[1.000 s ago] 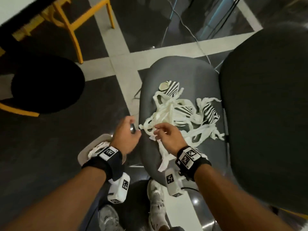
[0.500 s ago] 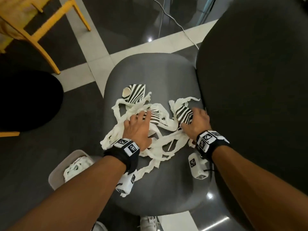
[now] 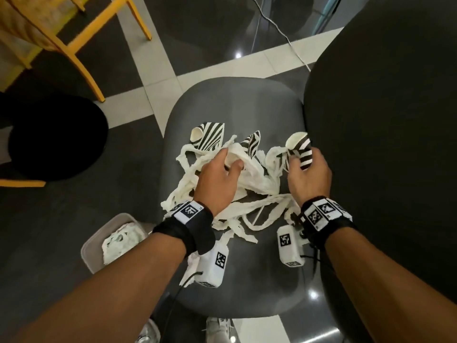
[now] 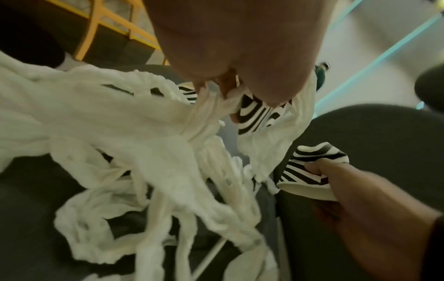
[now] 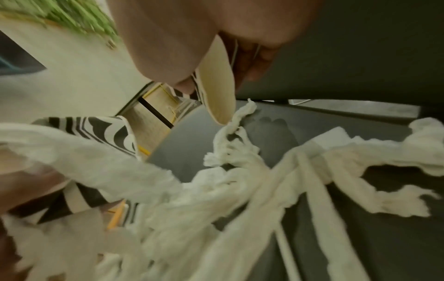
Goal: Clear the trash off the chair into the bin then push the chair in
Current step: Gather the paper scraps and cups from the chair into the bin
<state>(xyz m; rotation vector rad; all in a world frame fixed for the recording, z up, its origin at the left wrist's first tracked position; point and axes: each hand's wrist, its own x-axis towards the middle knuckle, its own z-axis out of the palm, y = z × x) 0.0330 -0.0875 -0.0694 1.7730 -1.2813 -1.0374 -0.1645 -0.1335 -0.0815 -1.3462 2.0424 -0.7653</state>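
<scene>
A tangle of white paper strips (image 3: 249,191) and three black-and-white striped paper cups lie on the grey chair seat (image 3: 237,100). My left hand (image 3: 220,179) grips a bunch of the strips (image 4: 182,121) together with the middle striped cup (image 3: 251,144). My right hand (image 3: 308,174) holds the right striped cup (image 3: 300,147) squashed flat, lifted just off the seat; its cream inside (image 5: 218,81) shows in the right wrist view. The third cup (image 3: 209,134) lies on its side at the far left of the pile. The grey bin (image 3: 94,246) stands on the floor left of the chair, with white paper inside.
The chair's dark backrest (image 3: 385,134) rises close on the right. A yellow-legged chair (image 3: 81,60) and a black round seat (image 3: 54,137) stand to the left. A cable (image 3: 279,28) runs across the tiled floor beyond the chair. My shoes (image 3: 217,330) are under the seat's near edge.
Both hands went from lying on the pile to gripping it. The left hand gathered strips and the middle cup; the right hand picked up the right cup and raised it.
</scene>
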